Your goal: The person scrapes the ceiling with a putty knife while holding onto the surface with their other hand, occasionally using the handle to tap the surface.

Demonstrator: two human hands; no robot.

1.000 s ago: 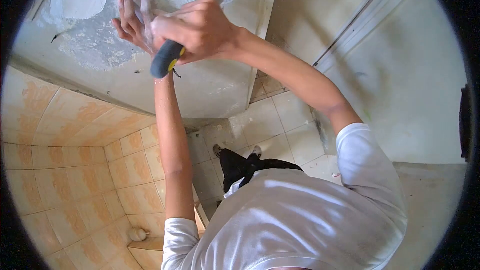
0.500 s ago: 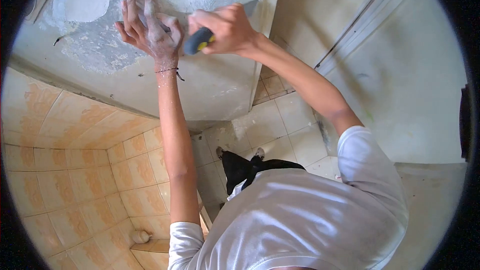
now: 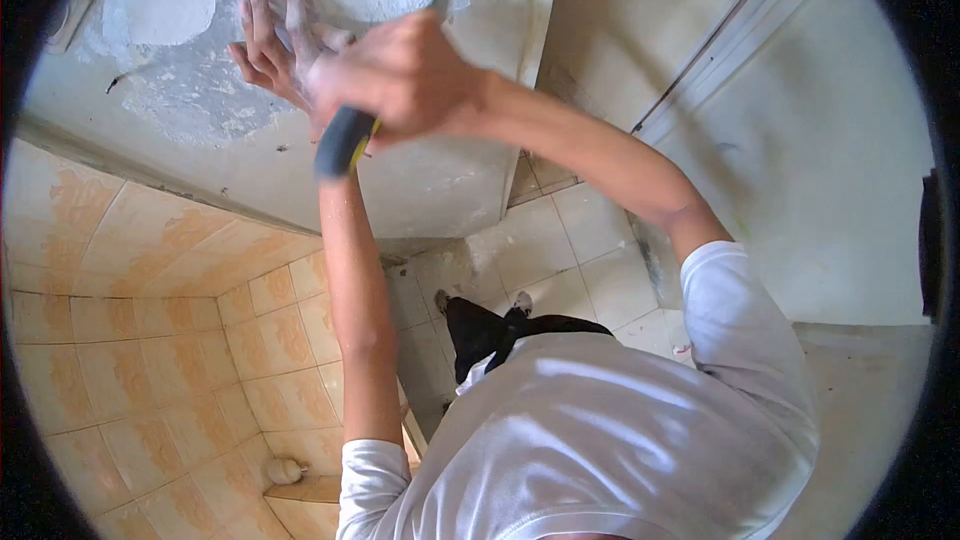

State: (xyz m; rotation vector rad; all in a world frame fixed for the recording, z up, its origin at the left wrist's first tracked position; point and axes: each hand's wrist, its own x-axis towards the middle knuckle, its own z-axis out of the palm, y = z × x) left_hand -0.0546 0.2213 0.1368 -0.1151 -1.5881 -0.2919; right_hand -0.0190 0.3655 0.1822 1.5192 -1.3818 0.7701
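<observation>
My left hand (image 3: 272,40) lies with fingers spread against a pale panel (image 3: 425,185) with a rough grey, partly scraped surface. White dust coats the fingers, and the wrist is partly hidden behind my right arm. My right hand (image 3: 405,75), slightly blurred, is wrapped round the dark grey and yellow handle of a scraper (image 3: 345,143). The handle's end points down over my left forearm. A bit of the scraper's blade shows beyond my knuckles, near the grey area; whether its edge touches the panel I cannot tell.
A rounded white patch (image 3: 172,6) marks the panel, left of my fingers. A white fixture (image 3: 72,18) is at its far left. Orange-patterned tiles (image 3: 110,380) cover the left wall. Pale floor tiles (image 3: 530,240) lie below, and a pale door (image 3: 800,170) is at right.
My right hand has moved left and nearer the camera with the scraper, so it now overlaps my left wrist. My left hand stays in place on the panel.
</observation>
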